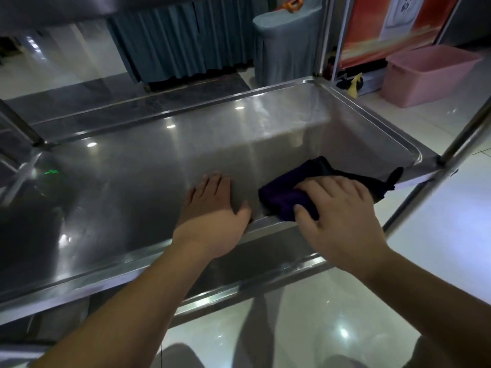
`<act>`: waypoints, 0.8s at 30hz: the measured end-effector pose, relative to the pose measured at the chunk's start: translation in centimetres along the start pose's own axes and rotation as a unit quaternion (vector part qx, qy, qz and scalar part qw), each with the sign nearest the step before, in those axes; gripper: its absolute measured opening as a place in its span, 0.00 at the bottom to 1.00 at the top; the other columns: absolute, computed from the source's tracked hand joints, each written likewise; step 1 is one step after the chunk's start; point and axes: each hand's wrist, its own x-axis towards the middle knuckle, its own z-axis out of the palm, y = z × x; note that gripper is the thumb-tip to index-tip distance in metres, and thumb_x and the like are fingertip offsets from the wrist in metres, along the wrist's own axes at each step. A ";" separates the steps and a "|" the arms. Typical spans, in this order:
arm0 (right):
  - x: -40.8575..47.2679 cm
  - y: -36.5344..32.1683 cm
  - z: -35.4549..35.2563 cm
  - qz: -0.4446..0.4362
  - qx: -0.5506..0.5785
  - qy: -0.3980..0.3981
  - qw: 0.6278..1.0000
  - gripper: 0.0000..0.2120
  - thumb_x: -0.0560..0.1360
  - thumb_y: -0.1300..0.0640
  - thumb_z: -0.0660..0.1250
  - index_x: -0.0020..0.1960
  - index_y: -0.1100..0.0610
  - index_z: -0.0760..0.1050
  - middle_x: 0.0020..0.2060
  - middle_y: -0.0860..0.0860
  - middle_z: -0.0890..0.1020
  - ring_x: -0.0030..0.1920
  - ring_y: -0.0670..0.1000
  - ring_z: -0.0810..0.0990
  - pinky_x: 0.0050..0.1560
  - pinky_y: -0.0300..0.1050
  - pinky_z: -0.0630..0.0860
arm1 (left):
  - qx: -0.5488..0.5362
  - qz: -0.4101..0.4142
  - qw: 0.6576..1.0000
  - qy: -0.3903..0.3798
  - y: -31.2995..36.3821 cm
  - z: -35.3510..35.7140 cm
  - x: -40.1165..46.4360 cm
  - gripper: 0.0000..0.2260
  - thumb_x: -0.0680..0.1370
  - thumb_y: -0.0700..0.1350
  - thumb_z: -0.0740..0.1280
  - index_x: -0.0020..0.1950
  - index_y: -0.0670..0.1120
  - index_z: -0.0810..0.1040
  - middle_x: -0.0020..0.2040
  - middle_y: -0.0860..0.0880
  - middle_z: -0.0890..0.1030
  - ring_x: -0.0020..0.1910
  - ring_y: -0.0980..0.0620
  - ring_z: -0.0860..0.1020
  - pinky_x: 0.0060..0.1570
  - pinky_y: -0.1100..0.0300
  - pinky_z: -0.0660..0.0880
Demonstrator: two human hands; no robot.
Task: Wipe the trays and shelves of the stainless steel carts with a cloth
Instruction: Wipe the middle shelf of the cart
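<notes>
A deep stainless steel tray [148,160] of the cart fills the middle of the view, shiny and reflecting ceiling lights. My left hand [212,216] lies flat with straight fingers on the tray's near edge and inner surface. To its right, my right hand [342,216] presses a dark purple cloth [284,200] down on the tray near the front right corner, thumb curled against the cloth's near edge. Part of the cloth trails toward the right rim behind my fingers.
Upright cart posts stand at the right [467,134] and left [18,123]; an upper shelf [53,9] overhangs. A pink plastic tub [427,75] sits on the tiled floor at the right. Blue-skirted tables [186,38] stand behind.
</notes>
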 end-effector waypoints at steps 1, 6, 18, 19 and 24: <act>-0.1 -0.4 0.2 0.001 0.004 0.006 1.000 0.20 0.77 0.41 0.57 0.63 0.46 0.78 0.59 0.45 0.82 0.62 0.54 0.76 0.67 0.55 0.65 | 0.003 0.000 1.000 0.000 0.0 0.0 0.0 0.31 0.82 0.61 0.55 0.83 0.50 0.56 0.84 0.50 0.54 0.83 0.49 0.51 0.81 0.49 0.48; -0.1 -0.5 0.4 0.000 0.002 0.020 1.000 0.19 0.77 0.42 0.58 0.61 0.48 0.79 0.56 0.47 0.83 0.60 0.56 0.77 0.67 0.57 0.66 | 0.013 -0.006 1.000 0.001 0.0 0.1 0.1 0.32 0.82 0.62 0.54 0.83 0.50 0.55 0.84 0.51 0.54 0.82 0.51 0.52 0.81 0.51 0.47; 0.0 1.4 0.1 -0.092 -0.020 -0.012 0.995 0.33 0.74 0.32 0.60 0.69 0.53 0.76 0.63 0.56 0.81 0.62 0.63 0.75 0.67 0.62 0.65 | 0.022 -0.024 0.999 0.003 -0.1 0.4 0.3 0.32 0.82 0.63 0.55 0.84 0.51 0.54 0.85 0.51 0.53 0.83 0.51 0.50 0.81 0.52 0.46; 0.1 1.5 0.3 -0.100 -0.030 -0.012 0.995 0.34 0.73 0.31 0.62 0.69 0.53 0.76 0.63 0.56 0.80 0.62 0.64 0.75 0.66 0.62 0.65 | 0.018 -0.021 1.000 0.003 0.0 0.4 0.3 0.32 0.82 0.63 0.56 0.84 0.51 0.54 0.85 0.51 0.52 0.83 0.51 0.50 0.81 0.52 0.46; -0.1 1.8 0.7 -0.123 -0.031 0.018 0.992 0.30 0.74 0.33 0.65 0.68 0.51 0.78 0.61 0.54 0.82 0.60 0.63 0.77 0.65 0.64 0.66 | 0.003 -0.007 1.000 0.018 -0.1 0.6 0.4 0.34 0.82 0.62 0.57 0.84 0.49 0.54 0.84 0.48 0.53 0.83 0.48 0.51 0.81 0.51 0.48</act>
